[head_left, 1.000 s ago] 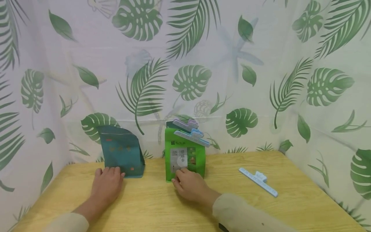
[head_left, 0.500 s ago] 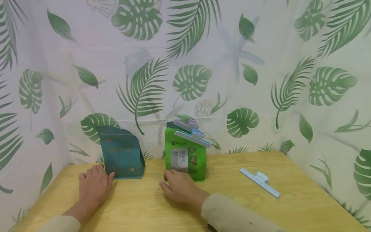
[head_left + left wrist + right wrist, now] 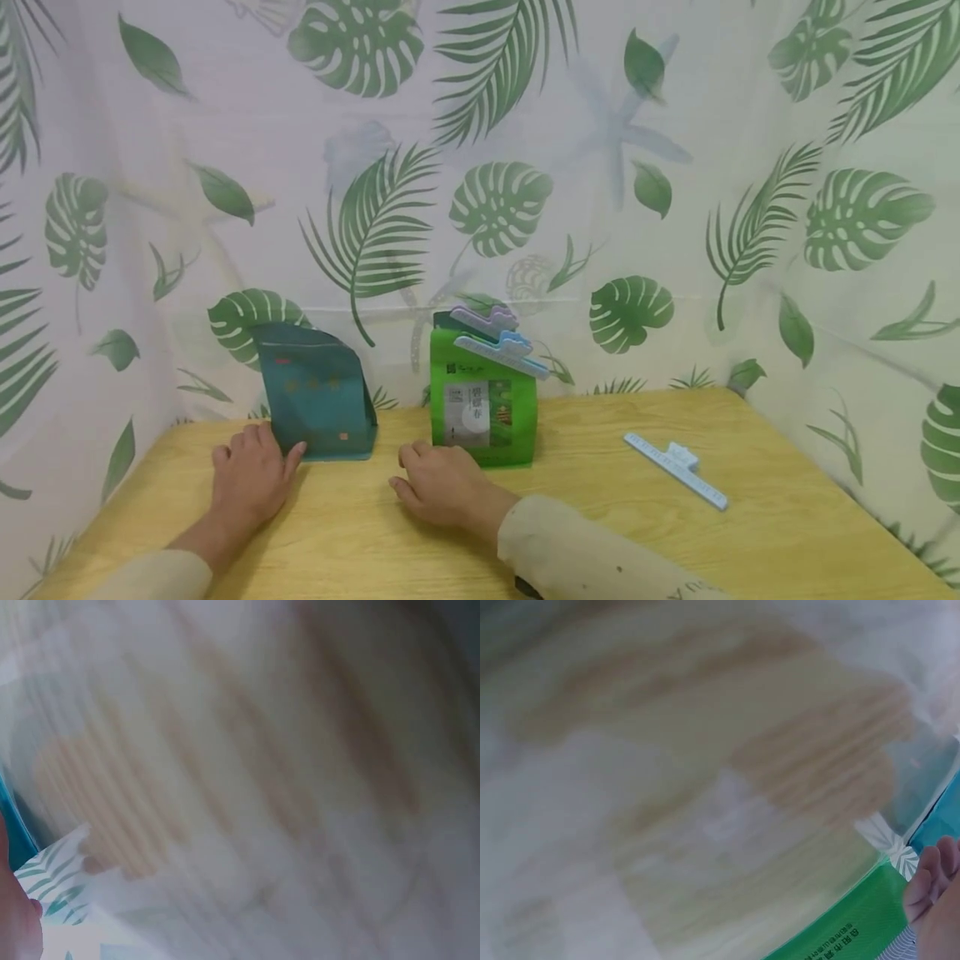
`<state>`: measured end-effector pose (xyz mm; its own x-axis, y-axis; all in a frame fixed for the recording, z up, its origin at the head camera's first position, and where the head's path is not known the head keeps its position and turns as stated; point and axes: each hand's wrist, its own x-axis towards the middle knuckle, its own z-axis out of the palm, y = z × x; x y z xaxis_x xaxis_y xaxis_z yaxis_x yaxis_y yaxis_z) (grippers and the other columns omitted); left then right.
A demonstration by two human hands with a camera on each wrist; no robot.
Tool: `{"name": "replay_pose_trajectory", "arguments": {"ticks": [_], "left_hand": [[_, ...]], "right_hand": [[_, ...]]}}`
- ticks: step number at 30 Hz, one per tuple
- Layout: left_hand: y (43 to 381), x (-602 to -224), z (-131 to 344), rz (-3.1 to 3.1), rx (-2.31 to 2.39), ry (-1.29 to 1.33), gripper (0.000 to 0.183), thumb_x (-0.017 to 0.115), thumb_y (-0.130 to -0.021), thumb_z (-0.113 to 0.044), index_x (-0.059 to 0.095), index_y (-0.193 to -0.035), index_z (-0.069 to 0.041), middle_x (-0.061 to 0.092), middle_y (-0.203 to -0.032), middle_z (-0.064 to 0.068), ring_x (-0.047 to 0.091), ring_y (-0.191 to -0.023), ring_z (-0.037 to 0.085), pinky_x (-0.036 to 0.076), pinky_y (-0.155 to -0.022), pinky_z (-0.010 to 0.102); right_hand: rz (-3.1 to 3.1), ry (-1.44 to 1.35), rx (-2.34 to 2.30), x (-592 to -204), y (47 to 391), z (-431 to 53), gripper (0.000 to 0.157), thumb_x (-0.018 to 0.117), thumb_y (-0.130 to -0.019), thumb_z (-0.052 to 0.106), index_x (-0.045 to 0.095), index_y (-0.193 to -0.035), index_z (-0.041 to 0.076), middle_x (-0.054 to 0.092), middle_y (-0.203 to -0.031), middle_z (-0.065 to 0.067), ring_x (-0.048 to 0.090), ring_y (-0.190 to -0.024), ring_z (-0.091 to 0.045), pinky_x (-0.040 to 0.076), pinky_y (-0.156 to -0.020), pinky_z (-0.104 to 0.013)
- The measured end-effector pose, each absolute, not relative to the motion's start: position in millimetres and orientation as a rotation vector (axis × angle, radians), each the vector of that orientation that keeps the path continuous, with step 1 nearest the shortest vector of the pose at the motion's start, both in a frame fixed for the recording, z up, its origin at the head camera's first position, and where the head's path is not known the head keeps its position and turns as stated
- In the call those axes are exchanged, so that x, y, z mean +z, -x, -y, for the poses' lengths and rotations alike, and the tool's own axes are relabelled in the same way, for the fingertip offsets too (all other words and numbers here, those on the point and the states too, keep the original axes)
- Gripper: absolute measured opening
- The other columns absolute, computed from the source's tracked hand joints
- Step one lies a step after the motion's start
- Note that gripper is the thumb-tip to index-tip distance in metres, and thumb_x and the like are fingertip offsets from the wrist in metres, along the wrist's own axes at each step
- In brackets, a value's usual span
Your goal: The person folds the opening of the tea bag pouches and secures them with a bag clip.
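My left hand (image 3: 252, 475) rests on the table at the lower left corner of a teal pouch (image 3: 318, 400), its thumb apart from the fingers. Whether it touches the pouch I cannot tell. The right hand (image 3: 442, 485) lies just in front of a green tea bag (image 3: 517, 425), its fingers loosely bent with nothing in them. A pale blue sealing clip (image 3: 502, 353) sits slanted across the top of the green bag. Behind it shows the top of a dark green pouch (image 3: 444, 320) with a lilac clip (image 3: 483, 322). In the right wrist view, fingers (image 3: 928, 874) appear beside the green bag (image 3: 847, 922).
Another pale blue clip (image 3: 675, 468) lies on the right part of the wooden table (image 3: 585, 467). A leaf-patterned cloth (image 3: 510, 108) hangs behind and at both sides. Table reflections fill most of both wrist views.
My left hand has shifted left from the teal pouch's front to its lower left corner. The right hand has drawn left and back from the green bag's front. The bags stay standing.
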<state>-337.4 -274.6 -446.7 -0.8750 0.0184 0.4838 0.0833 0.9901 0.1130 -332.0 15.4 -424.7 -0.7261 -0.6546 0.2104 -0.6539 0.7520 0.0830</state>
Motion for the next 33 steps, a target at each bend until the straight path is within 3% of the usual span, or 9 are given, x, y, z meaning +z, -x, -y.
{"name": "replay_pose_trajectory", "arguments": {"ticks": [6, 14, 27, 33], "left_hand": [[332, -445, 268, 2.615, -0.235, 0.076, 0.049, 0.051, -0.103, -0.037, 0.051, -0.098, 0.012, 0.052, -0.085, 0.021, 0.053, -0.080, 0.039, 0.033, -0.072, 0.052], [332, -450, 255, 2.552, -0.271, 0.231, 0.032, 0.056, -0.102, -0.021, 0.048, -0.081, 0.001, 0.047, -0.076, 0.012, 0.050, -0.074, 0.033, 0.033, -0.072, 0.048], [319, -449, 261, 2.537, -0.240, 0.306, 0.024, 0.058, -0.100, -0.014, 0.052, -0.088, 0.005, 0.054, -0.088, 0.018, 0.051, -0.083, 0.034, 0.035, -0.074, 0.048], [311, -450, 263, 2.517, -0.237, 0.341, 0.023, 0.060, -0.098, -0.013, 0.054, -0.093, 0.008, 0.056, -0.093, 0.020, 0.053, -0.090, 0.035, 0.037, -0.076, 0.049]], "right_hand": [[2.703, -1.002, -0.035, -426, 331, -15, 0.032, 0.044, -0.105, 0.042, 0.058, -0.112, 0.015, 0.064, -0.097, 0.001, 0.058, -0.065, -0.011, 0.047, -0.055, -0.027], [2.717, -0.960, -0.022, -429, 332, -19, 0.034, 0.044, -0.105, 0.042, 0.059, -0.113, 0.013, 0.065, -0.096, 0.000, 0.063, -0.072, -0.014, 0.050, -0.059, -0.029], [2.793, -0.901, 0.124, -425, 331, -10, 0.036, 0.042, -0.106, 0.044, 0.058, -0.112, 0.012, 0.064, -0.094, -0.002, 0.064, -0.075, -0.015, 0.053, -0.063, -0.031], [2.836, -0.870, 0.167, -425, 332, 0, 0.039, 0.041, -0.106, 0.043, 0.057, -0.122, 0.011, 0.067, -0.108, -0.005, 0.068, -0.090, -0.019, 0.055, -0.071, -0.034]]}}
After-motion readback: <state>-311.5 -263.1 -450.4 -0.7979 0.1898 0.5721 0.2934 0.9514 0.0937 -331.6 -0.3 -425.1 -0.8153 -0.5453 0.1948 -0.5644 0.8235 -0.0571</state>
